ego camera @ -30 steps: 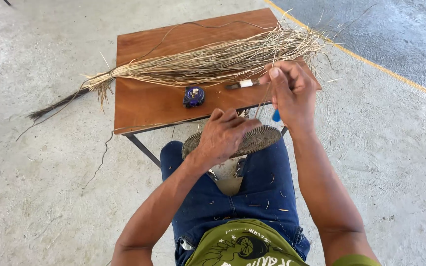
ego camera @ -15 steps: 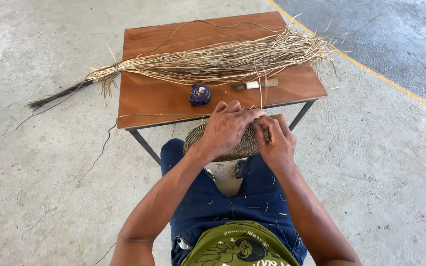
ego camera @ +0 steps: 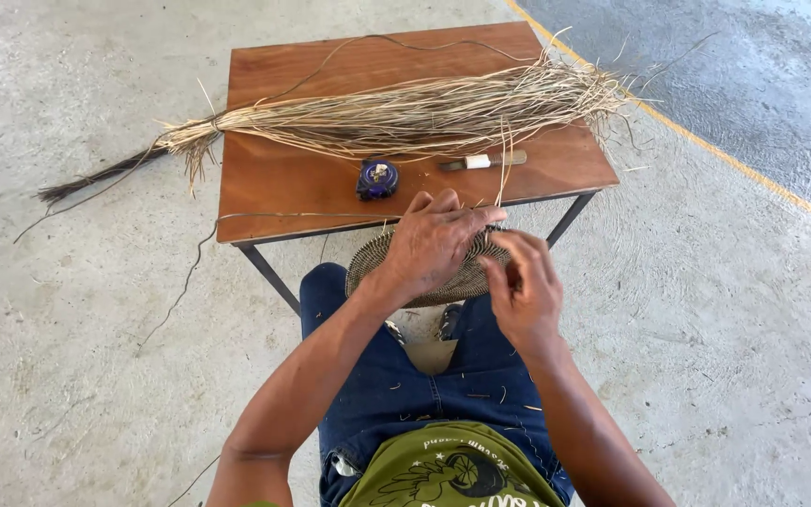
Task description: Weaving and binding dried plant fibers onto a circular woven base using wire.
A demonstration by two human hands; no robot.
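View from above of a seated person in blue jeans and a green shirt, working over their lap at the near edge of a small brown wooden desk (ego camera: 274,192) that stands on a grey concrete floor (ego camera: 77,329).

The left hand (ego camera: 434,242) lies palm down on top of a round, flat woven mat (ego camera: 443,280) made of tan and dark fibre, fingers curled over its far edge and gripping it. The mat sits above the knees, just below the near edge of the desk. The right hand (ego camera: 523,286) is just beside the left, at the mat's right rim, with fingers bent and fingertips pinched together on a thin pale straw strand (ego camera: 501,169) that rises from the mat up towards the desk.

On the desk, a long bundle of dry straw (ego camera: 405,117) lies across almost the full width; its bound end hangs over the left edge, and dark stalks trail down onto the floor. Its loose ends fan out at the right. Near the front edge, just below the bundle, sits a small blue and black tape measure (ego camera: 377,177). To its right lies a small knife (ego camera: 482,161) with a pale handle, touching the loose straw. A single thin strand droops off the desk's left front corner. A yellow line (ego camera: 706,141) crosses the floor at the upper right.
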